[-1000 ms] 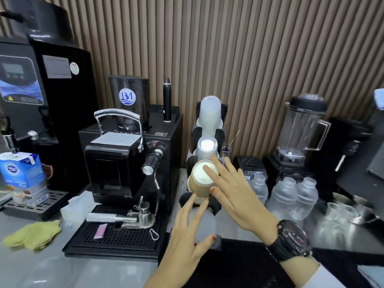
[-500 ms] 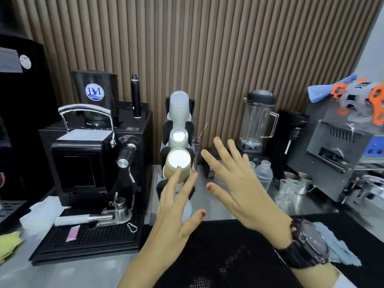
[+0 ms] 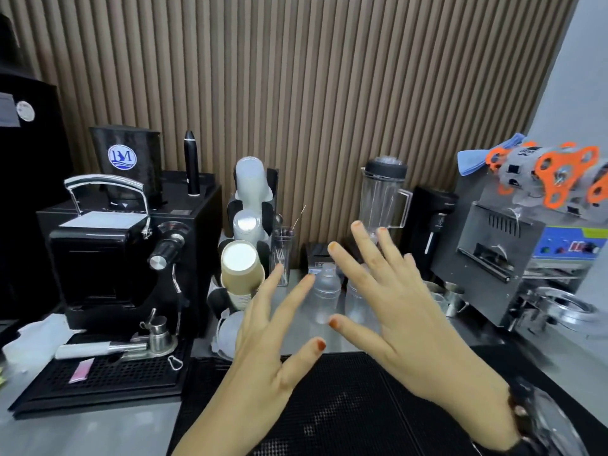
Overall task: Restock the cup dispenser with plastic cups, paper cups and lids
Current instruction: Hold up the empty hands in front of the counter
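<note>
I've drawn both hands back off the paper cups (image 3: 241,273), which sit seated in the cup dispenser (image 3: 268,192) on the worktop (image 3: 98,432); my left hand (image 3: 263,350) and right hand (image 3: 404,311) hover spread and empty, so that stack looks finished

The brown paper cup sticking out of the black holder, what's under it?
Under the brown paper cup, more paper cup rims peek out, then clear plastic lids in the lowest slot. The left hand covers their right side.
</note>
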Demonstrator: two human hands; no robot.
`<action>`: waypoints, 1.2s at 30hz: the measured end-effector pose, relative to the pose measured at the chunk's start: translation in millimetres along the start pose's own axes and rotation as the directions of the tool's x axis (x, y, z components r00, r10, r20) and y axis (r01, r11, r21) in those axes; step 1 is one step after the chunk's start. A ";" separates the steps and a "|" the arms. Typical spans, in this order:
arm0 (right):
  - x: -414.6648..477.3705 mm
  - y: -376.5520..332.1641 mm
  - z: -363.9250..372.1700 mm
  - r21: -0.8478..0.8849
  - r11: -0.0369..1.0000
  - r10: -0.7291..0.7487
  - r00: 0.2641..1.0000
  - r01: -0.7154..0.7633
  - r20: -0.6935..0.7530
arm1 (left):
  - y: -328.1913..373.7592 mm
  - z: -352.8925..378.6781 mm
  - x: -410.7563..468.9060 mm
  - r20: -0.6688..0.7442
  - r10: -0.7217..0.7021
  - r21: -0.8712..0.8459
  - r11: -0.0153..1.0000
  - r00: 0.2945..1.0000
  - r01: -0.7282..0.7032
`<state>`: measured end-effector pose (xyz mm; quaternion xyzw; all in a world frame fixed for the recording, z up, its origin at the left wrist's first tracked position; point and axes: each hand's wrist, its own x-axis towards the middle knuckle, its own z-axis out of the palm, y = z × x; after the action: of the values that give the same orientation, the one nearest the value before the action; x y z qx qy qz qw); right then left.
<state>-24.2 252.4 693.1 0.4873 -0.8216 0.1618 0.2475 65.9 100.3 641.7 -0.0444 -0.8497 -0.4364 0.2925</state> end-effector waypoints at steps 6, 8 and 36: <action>-21.4 2.2 -51.0 -0.016 0.999 0.039 0.986 -0.042 -0.163 | 64.4 3.0 5.9 -0.090 0.016 -0.010 1.000 0.996 -0.017; -23.4 1.6 -65.8 -0.031 0.999 0.030 0.975 -0.038 -0.222 | 82.4 0.0 9.3 -0.135 0.056 0.047 0.998 0.989 -0.050; -44.6 54.6 -74.9 0.021 1.000 0.009 0.927 -0.002 -0.374 | 95.5 21.8 32.0 -0.235 0.198 0.603 0.797 0.952 -0.017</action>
<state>-35.7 348.4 728.4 0.4478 -0.7591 0.2608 0.3940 61.1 170.0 717.4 0.0643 -0.8879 -0.1324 0.4358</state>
